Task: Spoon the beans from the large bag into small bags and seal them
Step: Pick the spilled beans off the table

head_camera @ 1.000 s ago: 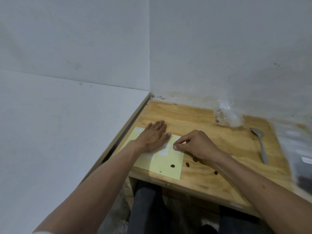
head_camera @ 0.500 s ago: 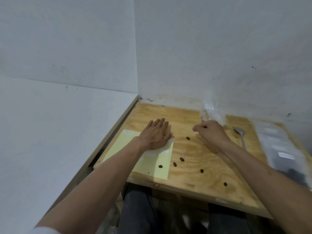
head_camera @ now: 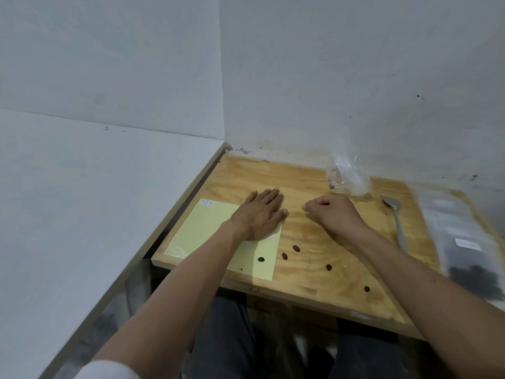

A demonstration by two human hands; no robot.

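Observation:
My left hand [head_camera: 259,214] lies flat, palm down, on the top right corner of a pale yellow sheet [head_camera: 202,231], with a white or clear piece [head_camera: 270,236] showing under its heel. My right hand [head_camera: 332,212] rests on the wood just to the right, its fingers curled and the tips pinched together; anything between them is hidden. Several loose dark beans [head_camera: 296,248] lie scattered in front of the hands. A crumpled small clear bag [head_camera: 348,179] stands at the back wall. A metal spoon [head_camera: 396,217] lies right of my right hand. The large bag [head_camera: 461,231], blurred, has dark beans at its near end.
The wooden table [head_camera: 273,176] sits in a corner, with white walls behind it and a white surface along its left edge. One bean [head_camera: 366,289] lies close to the front edge. My knees show below the table front.
My right hand went from the yellow sheet toward the small bag, then back left to where a bean lay; that bean no longer shows. The left hand stayed flat.

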